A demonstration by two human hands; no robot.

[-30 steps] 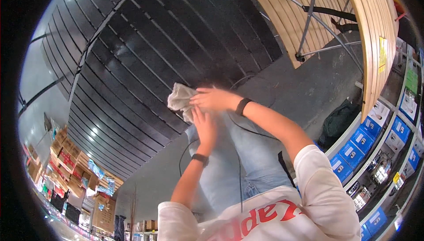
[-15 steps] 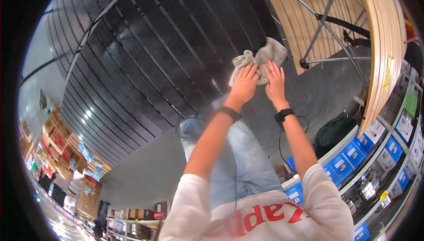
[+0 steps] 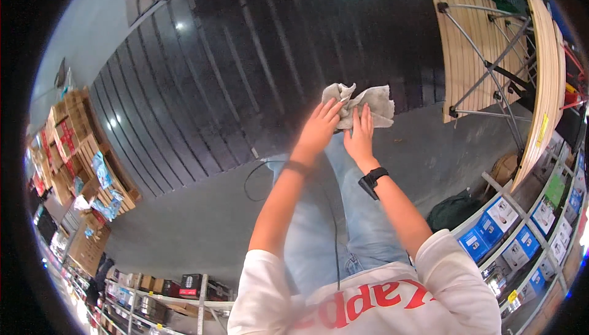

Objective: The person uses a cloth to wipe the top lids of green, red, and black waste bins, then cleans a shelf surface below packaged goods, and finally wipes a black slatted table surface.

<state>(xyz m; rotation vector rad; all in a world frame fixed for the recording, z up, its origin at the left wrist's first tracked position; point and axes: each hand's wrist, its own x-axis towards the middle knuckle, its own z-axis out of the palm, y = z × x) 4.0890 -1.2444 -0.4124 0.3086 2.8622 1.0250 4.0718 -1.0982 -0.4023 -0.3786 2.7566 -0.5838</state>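
Observation:
A grey cloth (image 3: 375, 103) lies crumpled against the dark slatted surface (image 3: 257, 71), near its closer edge. My left hand (image 3: 318, 127) holds its bunched left part, with the fingers laid over the folds and the thumb hidden. Beside it, my right hand (image 3: 361, 137) grips the cloth with its fingers extended along it. One flap spreads out to the right past my right fingertips. The undersides of both hands are out of sight.
Light wooden slatted panels (image 3: 472, 53) with folding metal legs stand at the right. Shelving with blue boxes (image 3: 481, 237) is at lower right, by a dark green bundle (image 3: 454, 209). A thin black cable (image 3: 336, 243) crosses my legs. Cartons (image 3: 76, 126) are stacked at far left.
Both hands and the cloth sit a little lower in view, and the cloth's right flap has spread out. The view has shifted, showing more of the wooden panels' legs.

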